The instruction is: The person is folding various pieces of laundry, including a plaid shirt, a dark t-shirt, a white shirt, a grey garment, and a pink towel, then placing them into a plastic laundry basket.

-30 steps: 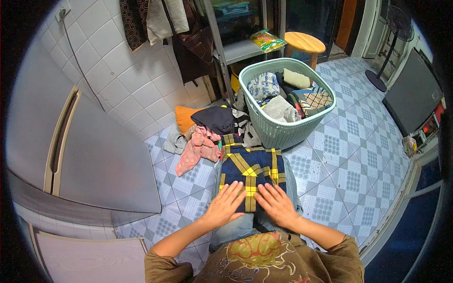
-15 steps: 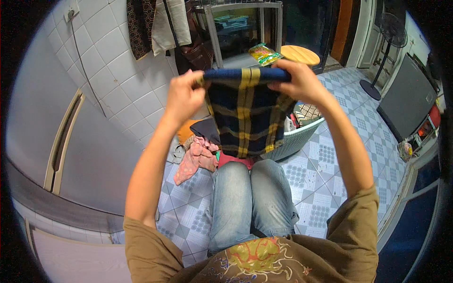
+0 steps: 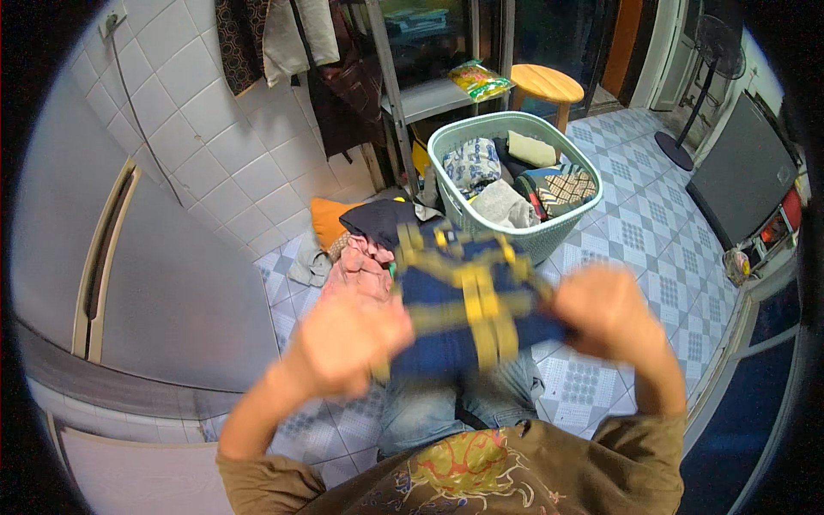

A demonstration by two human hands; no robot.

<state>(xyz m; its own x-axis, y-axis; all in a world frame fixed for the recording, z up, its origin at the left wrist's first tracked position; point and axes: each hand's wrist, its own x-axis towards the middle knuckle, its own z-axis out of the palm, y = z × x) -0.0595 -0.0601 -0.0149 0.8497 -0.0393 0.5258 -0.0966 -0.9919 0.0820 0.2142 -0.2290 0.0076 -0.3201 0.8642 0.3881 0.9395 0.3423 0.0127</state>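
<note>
Both hands (image 3: 350,342) (image 3: 605,311) grip plaid cloth (image 3: 468,309); printed packet (image 3: 481,81) sits behind.

Yellow-green packet (image 3: 481,81) on grey shelf (image 3: 427,103); wooden stool (image 3: 547,83) near; black standing fan (image 3: 719,50)

Readable text: none | packet (image 3: 481,81), 1 o'clock: print too small | white-blue cloth (image 3: 470,163), 1 o'clock, nearer centre: marks unclear

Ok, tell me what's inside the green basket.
The basket holds a yellowish roll, a gray bundle, a blue-printed bundle and a patterned cloth, among others; whatever lies beneath is covered.
</note>
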